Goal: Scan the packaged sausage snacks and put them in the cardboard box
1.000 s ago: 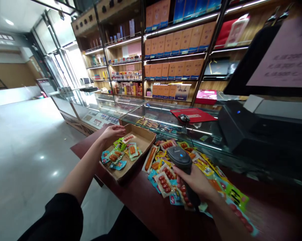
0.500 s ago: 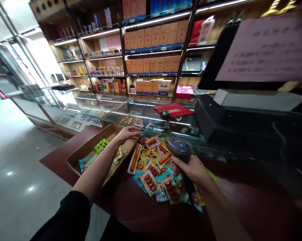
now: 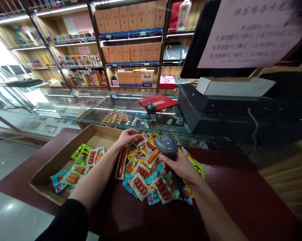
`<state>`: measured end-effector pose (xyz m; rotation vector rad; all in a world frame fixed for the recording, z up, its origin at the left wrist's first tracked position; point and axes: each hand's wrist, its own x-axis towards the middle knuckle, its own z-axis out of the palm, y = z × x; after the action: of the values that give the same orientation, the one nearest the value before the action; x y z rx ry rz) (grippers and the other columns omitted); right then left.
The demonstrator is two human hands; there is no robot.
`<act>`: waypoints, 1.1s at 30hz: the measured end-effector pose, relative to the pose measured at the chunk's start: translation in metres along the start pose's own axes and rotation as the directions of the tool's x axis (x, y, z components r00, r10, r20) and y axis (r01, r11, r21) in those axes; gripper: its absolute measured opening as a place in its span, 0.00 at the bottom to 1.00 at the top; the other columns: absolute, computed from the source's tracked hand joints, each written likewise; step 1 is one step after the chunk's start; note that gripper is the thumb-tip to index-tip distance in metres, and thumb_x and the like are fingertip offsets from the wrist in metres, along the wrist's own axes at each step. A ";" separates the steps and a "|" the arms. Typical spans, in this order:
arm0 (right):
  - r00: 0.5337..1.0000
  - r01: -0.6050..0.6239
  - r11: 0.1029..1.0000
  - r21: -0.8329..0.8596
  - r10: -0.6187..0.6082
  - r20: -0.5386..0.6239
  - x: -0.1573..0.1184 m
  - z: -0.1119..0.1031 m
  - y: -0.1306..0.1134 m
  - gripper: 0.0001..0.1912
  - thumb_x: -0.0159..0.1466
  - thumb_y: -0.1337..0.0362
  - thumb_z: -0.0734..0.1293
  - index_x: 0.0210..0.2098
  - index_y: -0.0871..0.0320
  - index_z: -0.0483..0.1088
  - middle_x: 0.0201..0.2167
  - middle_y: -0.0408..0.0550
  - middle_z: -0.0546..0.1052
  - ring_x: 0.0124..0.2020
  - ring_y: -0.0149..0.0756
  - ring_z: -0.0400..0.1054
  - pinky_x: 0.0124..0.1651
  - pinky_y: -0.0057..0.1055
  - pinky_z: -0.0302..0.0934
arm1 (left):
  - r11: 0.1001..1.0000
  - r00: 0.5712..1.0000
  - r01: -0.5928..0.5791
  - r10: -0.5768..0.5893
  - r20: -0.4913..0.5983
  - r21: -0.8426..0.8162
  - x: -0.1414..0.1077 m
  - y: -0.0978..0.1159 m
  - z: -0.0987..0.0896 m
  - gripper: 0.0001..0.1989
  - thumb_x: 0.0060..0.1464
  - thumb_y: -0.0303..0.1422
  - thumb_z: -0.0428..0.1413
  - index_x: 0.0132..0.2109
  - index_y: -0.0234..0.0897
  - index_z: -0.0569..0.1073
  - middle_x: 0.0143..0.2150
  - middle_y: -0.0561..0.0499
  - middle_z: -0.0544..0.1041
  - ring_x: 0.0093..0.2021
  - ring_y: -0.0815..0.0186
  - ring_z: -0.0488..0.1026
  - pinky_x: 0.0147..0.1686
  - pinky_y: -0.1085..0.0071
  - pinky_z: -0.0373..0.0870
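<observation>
A pile of sausage snack packets [image 3: 145,174] lies on a dark red counter [image 3: 231,197]. My right hand [image 3: 178,165] grips a black barcode scanner [image 3: 167,147] with a blue light, held over the pile. My left hand [image 3: 127,135] reaches to the far edge of the pile and its fingers touch a packet of small red sausages [image 3: 140,138]; whether it has hold of it I cannot tell. To the left sits an open cardboard box [image 3: 40,177] with several packets [image 3: 84,157] inside.
A glass display case [image 3: 95,108] runs behind the counter, with a red mat [image 3: 157,100] and a mouse [image 3: 150,106] on top. A black till machine [image 3: 216,110] and a screen with a paper notice [image 3: 251,30] stand at the right. Shelves of boxes [image 3: 130,53] line the back wall.
My left hand has moved right, out of the cardboard box and onto the far side of the packet pile. My view has swung right and down. The scanner hand stayed over the pile.
</observation>
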<state>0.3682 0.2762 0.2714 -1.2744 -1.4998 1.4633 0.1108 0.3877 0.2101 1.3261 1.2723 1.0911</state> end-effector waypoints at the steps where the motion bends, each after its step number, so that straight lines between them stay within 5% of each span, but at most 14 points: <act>1: 1.000 -0.007 1.000 0.002 0.007 0.007 0.001 0.001 0.000 0.14 0.56 0.53 0.70 0.26 0.56 0.66 0.16 0.40 0.72 0.16 0.33 0.69 0.23 0.29 0.64 | 0.996 0.998 -0.048 0.051 -0.032 0.081 0.001 -0.003 0.001 0.13 0.47 0.33 0.63 0.40 0.33 0.75 0.36 0.46 0.80 0.32 0.66 0.77 0.37 0.68 0.74; 6: 1.000 -0.021 1.000 0.006 0.021 0.017 0.002 0.001 0.000 0.14 0.56 0.53 0.70 0.25 0.56 0.66 0.15 0.40 0.72 0.16 0.33 0.68 0.23 0.30 0.64 | 0.901 0.983 -0.109 0.161 -0.090 0.421 0.004 -0.011 0.005 0.13 0.48 0.25 0.56 0.43 0.35 0.76 0.41 0.46 0.80 0.42 0.63 0.77 0.44 0.69 0.72; 12: 0.999 -0.013 1.000 0.006 0.013 0.035 0.000 0.001 0.000 0.14 0.56 0.53 0.70 0.25 0.55 0.66 0.16 0.41 0.72 0.16 0.33 0.69 0.23 0.30 0.64 | 0.925 0.999 -0.027 0.016 0.033 0.379 -0.001 -0.019 0.004 0.14 0.49 0.30 0.55 0.44 0.37 0.76 0.30 0.51 0.79 0.26 0.67 0.74 0.28 0.74 0.70; 16: 1.000 -0.010 1.000 0.001 0.010 0.028 -0.002 0.002 -0.002 0.14 0.56 0.52 0.69 0.25 0.55 0.66 0.16 0.41 0.72 0.17 0.34 0.68 0.24 0.31 0.63 | 0.834 0.971 -0.202 0.102 0.216 0.514 -0.004 -0.021 0.002 0.13 0.42 0.33 0.62 0.39 0.38 0.79 0.29 0.52 0.78 0.30 0.65 0.74 0.32 0.73 0.68; 21: 1.000 -0.006 1.000 -0.010 0.006 0.022 -0.003 0.003 -0.005 0.14 0.56 0.52 0.69 0.24 0.54 0.66 0.15 0.41 0.71 0.17 0.34 0.68 0.23 0.31 0.64 | 0.675 0.894 -0.421 0.196 0.403 0.606 -0.005 -0.013 0.001 0.13 0.46 0.33 0.59 0.41 0.40 0.81 0.38 0.48 0.79 0.41 0.59 0.74 0.46 0.69 0.65; 29: 0.999 0.003 1.000 0.006 -0.004 0.034 -0.002 0.004 -0.002 0.15 0.56 0.52 0.70 0.25 0.55 0.66 0.16 0.41 0.72 0.16 0.33 0.68 0.23 0.31 0.64 | 0.439 0.881 -0.464 0.136 0.453 0.770 -0.019 -0.005 0.015 0.15 0.47 0.35 0.57 0.41 0.34 0.79 0.43 0.39 0.72 0.49 0.51 0.67 0.52 0.60 0.61; 33: 0.999 0.002 1.000 0.003 -0.002 0.033 -0.003 0.003 -0.001 0.15 0.56 0.52 0.70 0.26 0.55 0.66 0.16 0.41 0.72 0.17 0.34 0.68 0.23 0.30 0.63 | 0.485 0.888 -0.443 0.124 0.442 0.754 -0.021 0.002 0.015 0.18 0.38 0.33 0.62 0.40 0.34 0.74 0.39 0.43 0.72 0.41 0.55 0.69 0.42 0.65 0.65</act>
<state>0.3658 0.2726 0.2724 -1.2529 -1.5193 1.4912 0.1252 0.3656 0.2101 2.4367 1.3847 0.3391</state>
